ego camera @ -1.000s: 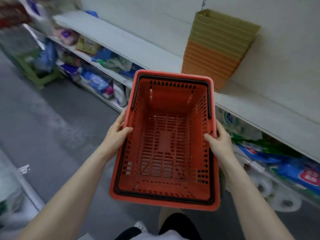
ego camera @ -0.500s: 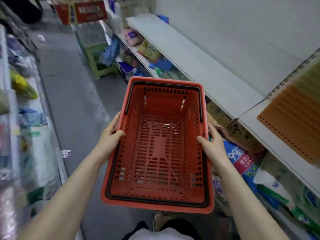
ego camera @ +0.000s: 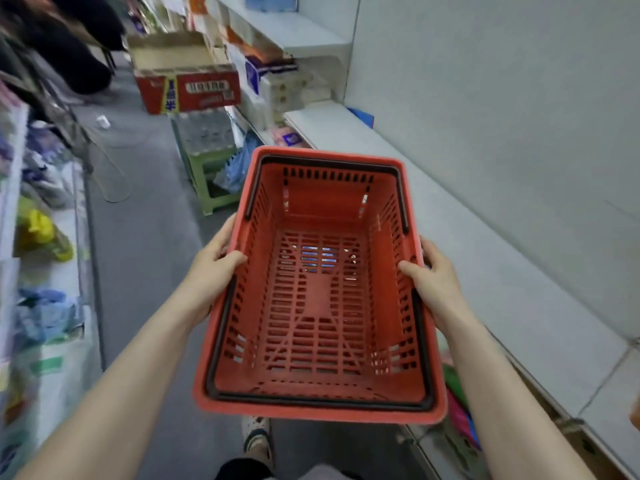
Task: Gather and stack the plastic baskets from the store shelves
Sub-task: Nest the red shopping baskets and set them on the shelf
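I hold an empty red plastic shopping basket (ego camera: 322, 306) with black folded handles level in front of me, over the aisle floor. My left hand (ego camera: 211, 271) grips its left rim with the thumb inside. My right hand (ego camera: 433, 275) grips the right rim the same way. A sliver of orange at the far right edge may be the basket stack (ego camera: 635, 415), almost wholly out of frame.
A bare white shelf (ego camera: 485, 271) runs along the right, with goods below it. Ahead in the aisle stand a green stool (ego camera: 207, 174) carrying bottled water and a red carton (ego camera: 187, 88). Stocked shelves (ego camera: 38, 237) line the left. A person in dark clothes (ego camera: 69, 36) is far ahead.
The view has swung left along the aisle; the stack of orange and green baskets has slid out to the right edge. Both hands keep the same hold on the red basket.
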A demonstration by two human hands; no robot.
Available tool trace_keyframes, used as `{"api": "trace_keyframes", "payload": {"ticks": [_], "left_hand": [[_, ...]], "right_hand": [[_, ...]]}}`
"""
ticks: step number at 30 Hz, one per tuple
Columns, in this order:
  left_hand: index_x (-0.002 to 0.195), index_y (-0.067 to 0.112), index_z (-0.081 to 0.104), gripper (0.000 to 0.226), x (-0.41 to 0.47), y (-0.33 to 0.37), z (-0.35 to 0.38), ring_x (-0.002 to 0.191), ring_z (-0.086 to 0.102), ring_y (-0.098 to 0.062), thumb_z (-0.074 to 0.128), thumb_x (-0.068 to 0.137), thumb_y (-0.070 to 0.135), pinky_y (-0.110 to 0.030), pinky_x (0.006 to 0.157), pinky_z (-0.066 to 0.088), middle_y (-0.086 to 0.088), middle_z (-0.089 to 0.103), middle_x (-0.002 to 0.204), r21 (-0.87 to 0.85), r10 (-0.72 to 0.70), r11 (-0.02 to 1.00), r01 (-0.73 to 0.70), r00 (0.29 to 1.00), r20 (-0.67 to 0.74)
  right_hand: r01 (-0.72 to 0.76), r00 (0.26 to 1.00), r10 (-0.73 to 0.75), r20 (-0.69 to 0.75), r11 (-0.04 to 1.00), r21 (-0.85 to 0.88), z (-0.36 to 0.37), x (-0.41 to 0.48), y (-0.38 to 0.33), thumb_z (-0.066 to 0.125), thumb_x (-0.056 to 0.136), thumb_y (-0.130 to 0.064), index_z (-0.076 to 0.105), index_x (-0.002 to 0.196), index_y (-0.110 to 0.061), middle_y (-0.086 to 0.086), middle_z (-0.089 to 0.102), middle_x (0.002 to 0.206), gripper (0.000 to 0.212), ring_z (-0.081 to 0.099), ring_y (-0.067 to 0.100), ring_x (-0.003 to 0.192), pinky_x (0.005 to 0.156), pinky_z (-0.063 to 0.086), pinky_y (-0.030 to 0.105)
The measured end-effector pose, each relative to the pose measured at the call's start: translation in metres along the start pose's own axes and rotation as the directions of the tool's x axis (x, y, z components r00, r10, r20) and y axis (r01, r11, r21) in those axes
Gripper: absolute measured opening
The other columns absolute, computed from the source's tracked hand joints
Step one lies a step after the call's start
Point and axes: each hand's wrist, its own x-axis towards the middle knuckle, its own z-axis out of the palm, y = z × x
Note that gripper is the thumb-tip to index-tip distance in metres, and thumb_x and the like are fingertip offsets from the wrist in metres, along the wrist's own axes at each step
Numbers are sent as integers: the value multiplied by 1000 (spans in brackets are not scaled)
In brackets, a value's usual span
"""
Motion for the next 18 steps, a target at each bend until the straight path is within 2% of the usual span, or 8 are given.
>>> {"api": "trace_keyframes", "payload": {"ticks": [2, 5, 6, 14, 18], "left_hand": [[140, 53, 39, 77, 46, 18, -14, 84, 71, -16, 45, 87, -3, -35, 76, 59, 11, 72, 106, 16, 15, 1000, -16, 999, 32], [140, 56, 36, 77, 114, 49, -31, 93, 71, -27, 45, 88, 0, -45, 83, 58, 2, 71, 113, 55, 39, 998, -43, 996, 81], [139, 57, 36, 76, 134, 59, -34, 93, 71, -27, 44, 88, 1, -45, 82, 58, 2, 71, 112, 68, 53, 996, -59, 994, 98], [140, 59, 32, 72, 292, 118, -27, 80, 74, -15, 45, 94, 5, -31, 63, 59, 8, 72, 104, 36, 118, 991, -126, 979, 165], [143, 54, 30, 67, 370, 139, -4, 78, 74, -16, 45, 97, 8, -30, 62, 60, 0, 72, 104, -6, 143, 990, -144, 976, 167]], "right_hand": [[-5, 1000, 6, -21, 999, 35, 20, 33, -19, 57, 79, -2, 68, 112, -36, 1, 75, 104, 48, 74, 23, 90, 82, 61, 48], [0, 998, 6, -61, 995, 97, 48, 82, -48, 55, 83, 5, 68, 109, -31, 3, 76, 96, 46, 75, 17, 76, 64, 62, 34], [2, 997, 5, -72, 994, 106, 55, 98, -58, 53, 85, 6, 68, 107, -31, 3, 76, 93, 45, 74, 17, 73, 62, 62, 34], [45, 996, -44, -80, 999, 12, 75, 257, -120, 55, 87, -2, 68, 114, -30, 7, 76, 99, 41, 75, 27, 80, 72, 63, 42], [36, 998, -39, -55, 998, -43, 67, 357, -141, 56, 88, -7, 66, 103, -39, 2, 75, 96, 37, 76, 23, 77, 68, 63, 40]]}}
